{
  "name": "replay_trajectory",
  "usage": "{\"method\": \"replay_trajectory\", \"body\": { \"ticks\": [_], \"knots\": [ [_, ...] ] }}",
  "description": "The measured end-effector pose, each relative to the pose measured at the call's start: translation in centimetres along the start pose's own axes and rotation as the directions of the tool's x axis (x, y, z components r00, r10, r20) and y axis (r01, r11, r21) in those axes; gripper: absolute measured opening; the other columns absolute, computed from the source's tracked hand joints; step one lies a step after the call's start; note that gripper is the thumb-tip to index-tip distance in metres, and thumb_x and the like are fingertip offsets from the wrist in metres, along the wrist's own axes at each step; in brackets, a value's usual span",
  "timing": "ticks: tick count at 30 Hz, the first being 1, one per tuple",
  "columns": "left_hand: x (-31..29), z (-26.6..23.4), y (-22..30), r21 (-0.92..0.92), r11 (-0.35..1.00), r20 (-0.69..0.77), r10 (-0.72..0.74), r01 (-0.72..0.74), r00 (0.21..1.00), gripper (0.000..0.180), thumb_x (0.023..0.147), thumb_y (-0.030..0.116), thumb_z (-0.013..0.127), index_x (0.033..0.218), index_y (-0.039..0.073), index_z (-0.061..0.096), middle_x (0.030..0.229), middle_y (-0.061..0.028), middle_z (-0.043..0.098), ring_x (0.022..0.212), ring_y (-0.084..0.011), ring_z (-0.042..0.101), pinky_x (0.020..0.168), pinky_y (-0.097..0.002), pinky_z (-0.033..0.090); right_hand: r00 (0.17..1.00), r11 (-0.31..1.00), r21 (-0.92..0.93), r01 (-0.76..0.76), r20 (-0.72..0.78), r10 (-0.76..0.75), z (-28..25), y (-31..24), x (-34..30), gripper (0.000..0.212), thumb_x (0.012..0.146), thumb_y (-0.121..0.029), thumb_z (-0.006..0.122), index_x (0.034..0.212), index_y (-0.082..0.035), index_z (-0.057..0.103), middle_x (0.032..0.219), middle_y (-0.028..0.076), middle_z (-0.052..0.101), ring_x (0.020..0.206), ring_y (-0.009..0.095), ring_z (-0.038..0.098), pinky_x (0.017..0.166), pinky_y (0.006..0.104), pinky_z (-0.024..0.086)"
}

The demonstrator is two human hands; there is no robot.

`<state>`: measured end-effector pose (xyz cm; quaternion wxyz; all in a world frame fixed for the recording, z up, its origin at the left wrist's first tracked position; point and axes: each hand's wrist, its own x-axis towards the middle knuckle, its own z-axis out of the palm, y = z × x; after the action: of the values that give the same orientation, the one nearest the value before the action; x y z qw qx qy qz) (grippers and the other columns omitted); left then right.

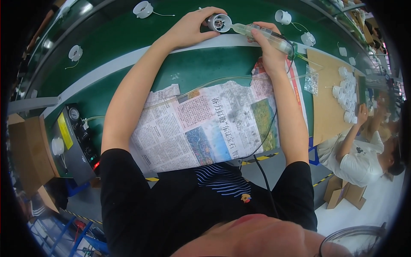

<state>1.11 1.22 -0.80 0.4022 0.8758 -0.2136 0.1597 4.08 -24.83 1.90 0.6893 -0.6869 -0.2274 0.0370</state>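
Observation:
My left hand (193,29) is closed around a small white round plastic housing (222,17) at the far middle of the green bench. The housing's open end faces me, and metal-looking parts show inside. In my right hand (269,46) is a clear dispensing syringe (278,43), its narrow tip at the housing's right rim. Whether the tip touches the rim, I cannot tell. A thin clear tube (222,79) runs from the syringe area leftward across the bench to a dark control box (79,139) with a dial gauge.
Newspaper (205,124) covers the near bench. A white strip (115,62) crosses it. Wired white housings stand at the far left (143,9), left (75,53) and far right (308,39). Several more sit on a cardboard sheet (323,111), beside a person in a white shirt (361,156).

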Motion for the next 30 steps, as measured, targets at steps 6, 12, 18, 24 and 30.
{"method": "replay_trajectory", "body": {
  "ticks": [6, 12, 18, 24, 30],
  "knots": [
    [0.0, -0.1, 0.4, 0.024, 0.999, -0.003, -0.026, 0.026, 1.0, 0.055, 0.085, 0.018, 0.078, 0.136, 0.016, 0.057, 0.126, -0.0105, 0.066, 0.107, -0.0283, 0.067, 0.093, -0.0357, 0.056, 1.0, 0.999, 0.021, 0.028, -0.002, -0.027, -0.1, 0.2, 0.3, 0.028, 0.092, -0.015, 0.074, 0.117, -0.003, 0.066, 0.106, 0.009, 0.07, 0.088, 0.017, 0.068, 0.086, 0.0285, 0.054],
    [0.6, -0.9, 1.9, -0.016, 0.999, 0.043, -0.033, 0.034, 0.999, 0.057, 0.082, 0.016, 0.078, 0.135, 0.015, 0.057, 0.126, -0.0122, 0.064, 0.108, -0.0316, 0.065, 0.094, -0.0388, 0.053, 1.0, 0.999, -0.053, 0.005, -0.019, -0.006, -0.2, -0.7, -0.2, 0.027, 0.092, -0.016, 0.073, 0.115, -0.004, 0.066, 0.106, 0.008, 0.069, 0.087, 0.015, 0.067, 0.085, 0.029, 0.053],
    [-0.5, -0.6, -0.6, 0.462, 0.859, -0.41, -0.012, 0.219, 0.912, 0.057, 0.08, 0.013, 0.078, 0.133, 0.014, 0.058, 0.146, -0.0152, 0.045, 0.12, -0.0354, 0.057, 0.101, -0.043, 0.048, 0.999, 0.997, 0.069, -0.043, -0.019, 0.044, 0.2, -1.2, -0.2, 0.027, 0.092, -0.019, 0.073, 0.114, -0.006, 0.065, 0.106, 0.008, 0.068, 0.084, 0.015, 0.065, 0.081, 0.029, 0.052],
    [0.5, -1.1, 2.3, 0.452, 0.889, -0.429, 0.148, 0.07, 0.891, 0.053, 0.083, 0.012, 0.074, 0.133, 0.014, 0.059, 0.15, -0.0156, 0.04, 0.128, -0.0358, 0.051, 0.108, -0.0439, 0.044, 0.994, 0.986, 0.14, -0.088, -0.051, 0.096, -0.6, -1.2, -0.4, 0.026, 0.093, -0.022, 0.071, 0.114, -0.008, 0.064, 0.105, 0.007, 0.067, 0.084, 0.016, 0.062, 0.08, 0.0286, 0.05],
    [0.3, -0.9, 2.0, 0.252, 0.963, -0.051, -0.084, 0.094, 0.995, 0.046, 0.087, 0.012, 0.07, 0.132, 0.012, 0.059, 0.143, -0.0133, 0.047, 0.127, -0.0347, 0.051, 0.11, -0.0451, 0.041, 0.989, 0.946, 0.307, -0.102, -0.072, 0.13, -0.8, 0.0, 0.5, 0.023, 0.095, -0.023, 0.07, 0.113, -0.009, 0.064, 0.104, 0.007, 0.066, 0.087, 0.015, 0.06, 0.079, 0.0295, 0.049]
  ]
}}
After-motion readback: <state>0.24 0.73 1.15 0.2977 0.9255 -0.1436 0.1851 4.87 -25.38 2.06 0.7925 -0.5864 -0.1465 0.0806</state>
